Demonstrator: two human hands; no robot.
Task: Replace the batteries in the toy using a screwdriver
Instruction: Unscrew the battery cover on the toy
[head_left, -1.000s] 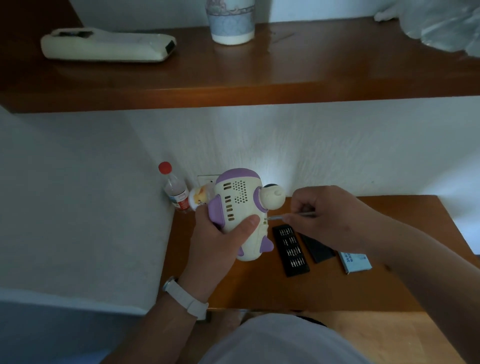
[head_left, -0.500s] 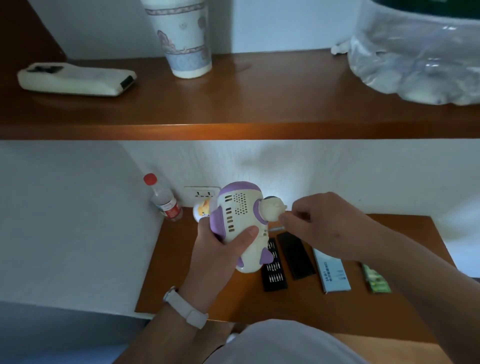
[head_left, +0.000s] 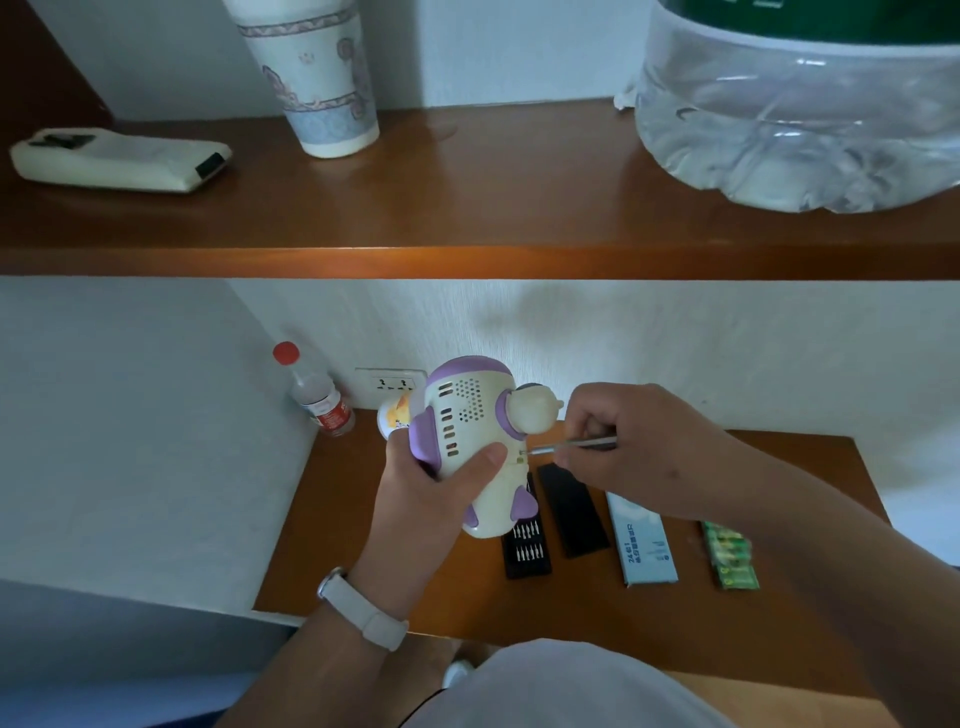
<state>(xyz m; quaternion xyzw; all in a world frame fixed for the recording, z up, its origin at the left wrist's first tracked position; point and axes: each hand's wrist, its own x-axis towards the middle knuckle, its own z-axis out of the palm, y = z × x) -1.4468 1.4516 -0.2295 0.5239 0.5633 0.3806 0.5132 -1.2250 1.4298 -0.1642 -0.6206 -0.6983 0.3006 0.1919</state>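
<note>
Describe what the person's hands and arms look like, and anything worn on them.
Both hands are bare: the left hand and right hand show no gloves or visible rings. A white watch strap circles the left wrist. Both forearms are uncovered, with no sleeves in view.

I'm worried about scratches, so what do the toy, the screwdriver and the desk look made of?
The toy looks like moulded plastic, cream and purple, smooth with a soft sheen and vent slots. The screwdriver seems metal: a thin grey shaft catching light. The desk appears wood or veneer, brown, semi-gloss.
</note>
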